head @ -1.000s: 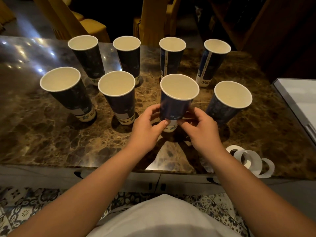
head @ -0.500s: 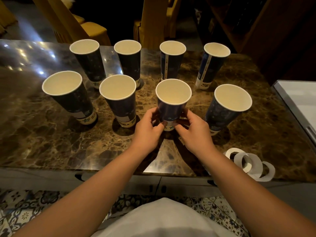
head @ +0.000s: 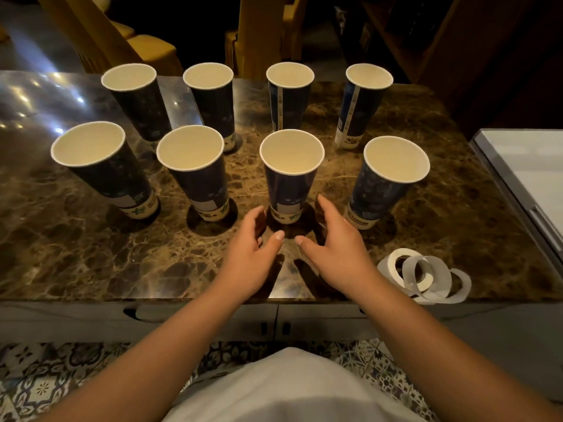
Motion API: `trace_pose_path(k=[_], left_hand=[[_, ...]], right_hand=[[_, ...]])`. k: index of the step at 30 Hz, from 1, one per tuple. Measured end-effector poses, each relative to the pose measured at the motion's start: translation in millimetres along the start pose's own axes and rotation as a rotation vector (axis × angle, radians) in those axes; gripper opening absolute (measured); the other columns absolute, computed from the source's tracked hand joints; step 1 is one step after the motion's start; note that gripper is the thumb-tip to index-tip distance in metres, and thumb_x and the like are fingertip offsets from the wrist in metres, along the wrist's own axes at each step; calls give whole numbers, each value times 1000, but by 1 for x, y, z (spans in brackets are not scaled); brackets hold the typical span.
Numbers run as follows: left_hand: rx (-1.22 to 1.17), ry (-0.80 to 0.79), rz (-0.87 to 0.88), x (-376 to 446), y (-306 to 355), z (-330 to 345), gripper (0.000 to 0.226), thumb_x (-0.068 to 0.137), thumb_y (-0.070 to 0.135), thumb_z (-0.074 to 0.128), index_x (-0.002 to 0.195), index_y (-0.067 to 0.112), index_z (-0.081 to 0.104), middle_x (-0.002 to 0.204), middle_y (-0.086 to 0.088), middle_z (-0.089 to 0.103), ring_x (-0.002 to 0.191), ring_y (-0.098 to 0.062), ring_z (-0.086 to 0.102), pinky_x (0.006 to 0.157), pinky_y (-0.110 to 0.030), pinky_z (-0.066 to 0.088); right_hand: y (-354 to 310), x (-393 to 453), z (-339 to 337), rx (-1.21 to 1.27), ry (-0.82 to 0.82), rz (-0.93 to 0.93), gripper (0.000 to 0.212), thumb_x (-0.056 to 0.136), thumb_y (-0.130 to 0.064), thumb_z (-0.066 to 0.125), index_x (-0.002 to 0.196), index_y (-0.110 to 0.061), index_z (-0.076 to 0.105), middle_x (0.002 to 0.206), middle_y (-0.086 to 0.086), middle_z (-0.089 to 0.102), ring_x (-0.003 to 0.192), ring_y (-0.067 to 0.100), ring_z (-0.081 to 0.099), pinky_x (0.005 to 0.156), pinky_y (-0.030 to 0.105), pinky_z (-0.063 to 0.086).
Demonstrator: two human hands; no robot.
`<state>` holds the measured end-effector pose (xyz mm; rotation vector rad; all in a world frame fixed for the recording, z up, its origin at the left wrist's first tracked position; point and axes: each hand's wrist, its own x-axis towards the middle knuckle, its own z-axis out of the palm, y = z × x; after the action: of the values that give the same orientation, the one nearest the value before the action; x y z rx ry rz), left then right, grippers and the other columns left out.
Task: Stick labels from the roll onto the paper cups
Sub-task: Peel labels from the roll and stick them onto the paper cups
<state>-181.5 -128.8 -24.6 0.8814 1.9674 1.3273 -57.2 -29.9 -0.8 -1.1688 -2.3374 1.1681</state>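
Observation:
Several dark blue paper cups stand upright in two rows on the marble table (head: pixel 91 254). The near-row cup (head: pixel 289 181) just ahead of my hands carries a pale label low on its wall, as do the two near cups to its left (head: pixel 198 175) (head: pixel 103 172). No label shows on the near right cup (head: pixel 384 184). My left hand (head: pixel 253 248) and my right hand (head: pixel 335 242) hover open just in front of the centre cup, apart from it. The label roll (head: pixel 408 269), white with a loose curling strip, lies at the table's front right edge.
Four more cups line the far row, such as the far-left one (head: pixel 137 99). A white-topped surface (head: pixel 533 172) adjoins the table on the right. Yellow chairs (head: pixel 146 53) stand behind the table. Patterned floor tiles (head: pixel 45 379) show below the front edge.
Both hands held the centre near-row cup slightly raised, set it down in the row, and have now let go and drawn back a little toward me.

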Motion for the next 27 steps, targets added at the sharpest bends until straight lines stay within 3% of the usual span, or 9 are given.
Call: trace_pose_path(k=[4,7,10,13,15,18,21,27], left_hand=[[83,-70,123,-25,-8,4,49,93,22,60,139,31,44,134,12,51,121,4,49,100,-24,44],[170,-127,266,-28,-2,16,41,93,22,60,132,29,50,131,11,53,124,-1,49,103,-29,45],[269,-240,431,-24,17,38,39,92,28,59,130,27,52,129,11,53,124,2,47,105,-22,40],[341,-369,550,-21,37,65,47,92,21,63,136,19,49,135,2,51,128,-4,44,108,-18,35],[410,-445,626,-20,48,84,55,92,19,63,143,21,43,142,-1,43,134,-11,39,111,-24,33],[561,-519,684,-16,56,108,61,91,20,63,145,34,37,152,-3,28,141,-18,22,112,-30,24],[593,-539,668,-13,60,123,50,92,24,62,137,38,46,153,-1,27,142,-16,17,112,-31,19],[591,-486,617,-13,67,141,20,90,26,64,111,27,63,146,4,38,137,-10,26,112,-26,28]], right_hand=[[-3,-41,-26,-13,-32,-144,62,89,-33,66,144,-36,38,141,-17,47,128,-2,41,103,18,36],[5,-66,-50,-211,53,-311,43,90,-35,62,132,-25,57,130,-10,60,119,-4,48,99,5,32],[24,-79,-76,-357,199,-454,32,90,-31,60,116,-14,68,114,-1,69,109,9,59,96,16,42],[44,-86,-101,-377,311,-446,29,89,-31,58,107,-12,70,103,0,70,99,10,58,90,13,39],[58,-91,-114,-410,272,-415,28,86,-35,60,103,-14,68,101,-2,68,96,11,57,87,15,39],[80,-98,-123,-586,144,-378,36,81,-49,61,105,-22,64,108,-7,62,106,15,54,88,31,41],[100,-100,-126,-676,104,-333,37,80,-51,54,105,-25,63,109,-9,61,110,16,52,89,36,38],[131,-89,-139,-589,136,-319,13,87,-35,55,85,-25,62,93,-12,63,99,15,56,83,34,40]])
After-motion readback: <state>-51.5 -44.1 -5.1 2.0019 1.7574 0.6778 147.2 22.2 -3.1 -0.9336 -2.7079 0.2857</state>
